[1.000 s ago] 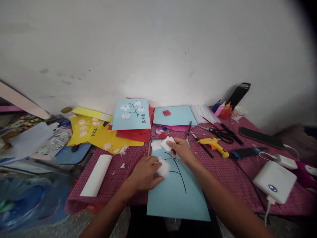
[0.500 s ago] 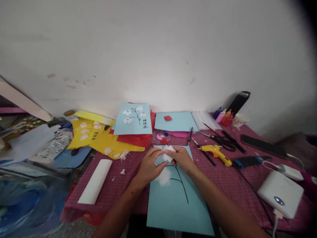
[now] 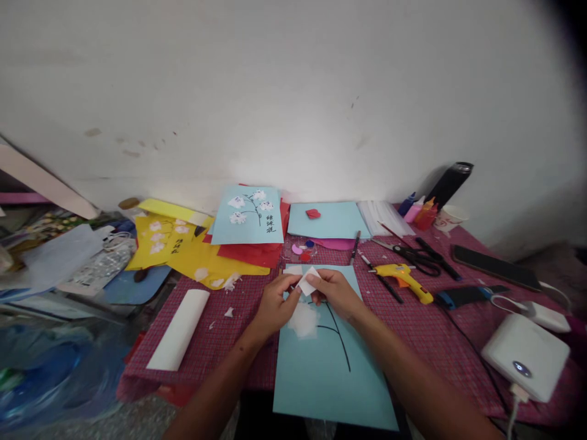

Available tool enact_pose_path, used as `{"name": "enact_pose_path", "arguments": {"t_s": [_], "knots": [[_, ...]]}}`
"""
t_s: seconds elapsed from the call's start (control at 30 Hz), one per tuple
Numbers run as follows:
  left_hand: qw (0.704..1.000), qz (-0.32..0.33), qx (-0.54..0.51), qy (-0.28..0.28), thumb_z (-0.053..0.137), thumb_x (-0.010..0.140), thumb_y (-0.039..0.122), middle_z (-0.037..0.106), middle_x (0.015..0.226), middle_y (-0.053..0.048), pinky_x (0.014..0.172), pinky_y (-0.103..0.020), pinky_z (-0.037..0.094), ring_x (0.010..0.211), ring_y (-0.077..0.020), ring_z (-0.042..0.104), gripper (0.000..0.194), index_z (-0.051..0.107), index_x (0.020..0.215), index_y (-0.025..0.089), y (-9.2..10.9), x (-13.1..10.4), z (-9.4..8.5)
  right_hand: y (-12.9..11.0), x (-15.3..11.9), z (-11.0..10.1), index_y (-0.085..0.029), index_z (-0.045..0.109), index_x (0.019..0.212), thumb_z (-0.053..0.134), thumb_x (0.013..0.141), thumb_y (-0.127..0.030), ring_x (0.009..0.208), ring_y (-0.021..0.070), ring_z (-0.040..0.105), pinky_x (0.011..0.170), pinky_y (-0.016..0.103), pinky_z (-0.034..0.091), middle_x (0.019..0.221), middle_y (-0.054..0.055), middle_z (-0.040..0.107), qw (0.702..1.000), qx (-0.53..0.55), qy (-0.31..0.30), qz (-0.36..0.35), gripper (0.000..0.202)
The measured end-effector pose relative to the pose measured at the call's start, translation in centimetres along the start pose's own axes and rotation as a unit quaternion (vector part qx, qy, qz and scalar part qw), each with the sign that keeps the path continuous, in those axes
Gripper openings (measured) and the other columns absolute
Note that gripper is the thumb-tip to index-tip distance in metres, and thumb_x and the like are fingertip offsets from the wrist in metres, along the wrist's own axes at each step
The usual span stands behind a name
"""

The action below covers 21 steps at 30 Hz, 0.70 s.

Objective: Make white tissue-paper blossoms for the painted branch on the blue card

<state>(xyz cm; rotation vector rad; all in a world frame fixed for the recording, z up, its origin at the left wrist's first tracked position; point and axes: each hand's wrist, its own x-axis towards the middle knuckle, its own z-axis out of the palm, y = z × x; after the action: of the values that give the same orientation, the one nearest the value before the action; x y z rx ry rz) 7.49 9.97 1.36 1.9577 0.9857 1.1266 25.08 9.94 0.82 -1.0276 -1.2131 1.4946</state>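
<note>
A small white paper piece [image 3: 307, 284] is held over the top of a light blue sheet [image 3: 331, 397]. My right hand [image 3: 338, 293] pinches it from the right, thumb on top. My left hand [image 3: 278, 302] is closed at its left edge, thumb and fingertips together on the paper. Another white square [image 3: 294, 269] lies at the sheet's top edge, just behind my hands. Below my left hand, a fluffy white patch [image 3: 303, 321] rests on the sheet beside a drawn black stem [image 3: 340, 335].
Right of the sheet lie a yellow glue gun [image 3: 403, 280], black scissors [image 3: 415, 258] and a white power bank [image 3: 526, 357]. A rolled white paper [image 3: 180, 330] sits at left. Behind are a finished flower picture [image 3: 247, 229] and a blue sheet stack [image 3: 337, 220].
My left fingers have closed in on the white paper, and its pieces now show as one tilted square in my hands. The view has shifted slightly.
</note>
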Motion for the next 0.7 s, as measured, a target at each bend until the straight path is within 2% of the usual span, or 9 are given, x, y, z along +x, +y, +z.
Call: {"name": "enact_pose_path", "arguments": {"t_s": [0.1,0.3,0.43,0.7], "knots": [[0.998,-0.050,-0.038,0.008,0.048,0.090,0.028,0.068,0.093,-0.005,0.077,-0.026,0.045,0.084,-0.0162,0.060,0.025,0.069,0.101,0.018,-0.3,0.0,0.0,-0.1,-0.1,0.1,-0.014,0.066,0.075,0.063,0.081,-0.045,0.045,0.0090,0.050,0.045,0.020,0.037,0.053,-0.002,0.056,1.000,-0.007,-0.007,-0.001,0.031],[0.983,-0.155,-0.086,0.045,0.053,0.086,0.036,0.062,0.070,-0.001,0.057,-0.021,0.040,0.062,-0.0125,0.053,0.027,0.068,0.088,0.014,-1.1,0.0,0.2,-0.2,0.1,-0.2,-0.014,0.063,0.069,0.060,0.084,-0.041,0.042,0.0083,0.048,0.043,0.020,0.034,0.050,-0.002,0.055,0.999,-0.041,0.018,-0.009,0.031],[0.978,-0.173,-0.099,0.059,0.054,0.084,0.038,0.061,0.067,-0.001,0.056,-0.021,0.039,0.061,-0.0126,0.053,0.027,0.067,0.083,0.013,-1.3,0.1,0.1,-0.1,0.3,-0.5,-0.015,0.061,0.068,0.060,0.083,-0.040,0.042,0.0082,0.046,0.042,0.020,0.033,0.051,-0.003,0.054,0.998,-0.045,0.037,-0.022,0.030],[0.978,-0.164,-0.084,0.097,0.057,0.081,0.036,0.064,0.070,-0.001,0.060,-0.022,0.041,0.065,-0.0131,0.053,0.024,0.068,0.078,0.014,-1.2,0.1,-0.2,-0.8,0.0,0.0,-0.016,0.057,0.063,0.061,0.080,-0.037,0.042,0.0088,0.045,0.042,0.021,0.032,0.049,-0.004,0.052,0.987,-0.147,0.062,-0.035,0.027]]}}
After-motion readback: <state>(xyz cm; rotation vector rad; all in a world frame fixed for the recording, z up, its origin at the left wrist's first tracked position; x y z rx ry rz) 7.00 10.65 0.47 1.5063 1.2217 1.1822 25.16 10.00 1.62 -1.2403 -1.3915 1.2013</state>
